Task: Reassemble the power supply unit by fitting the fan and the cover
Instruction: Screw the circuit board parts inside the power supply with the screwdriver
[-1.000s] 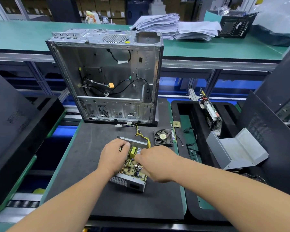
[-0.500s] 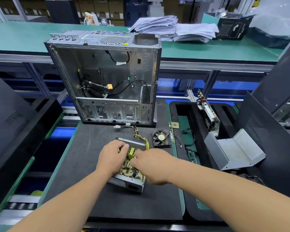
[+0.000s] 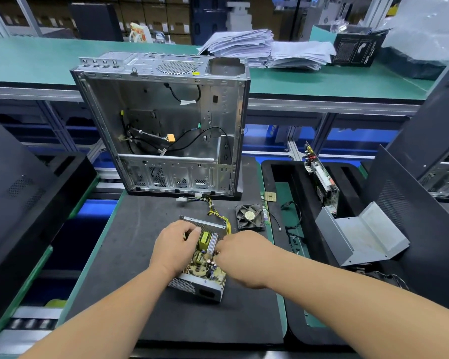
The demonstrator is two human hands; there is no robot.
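Both hands sit on the open power supply unit [image 3: 200, 265] mid-surface: the left hand [image 3: 173, 246] curls over its left wall, while the right hand [image 3: 240, 251] has fingers bent into the circuit board, grip unclear. The fan [image 3: 249, 216] lies flat, just beyond the right hand toward the surface's right edge. The cover [image 3: 360, 234], a bent grey sheet, rests farther right.

Bright, even light, probably from overhead fixtures out of view, leaves only soft, short shadows under the hands [image 3: 174, 244] and on the dark mat [image 3: 130, 255]. The wide lens bends the counter [image 3: 36, 60] edge and stretches the forearms toward the corners. The centre is sharp; far shelves are soft, and the paper stack [image 3: 267, 47] glares white.
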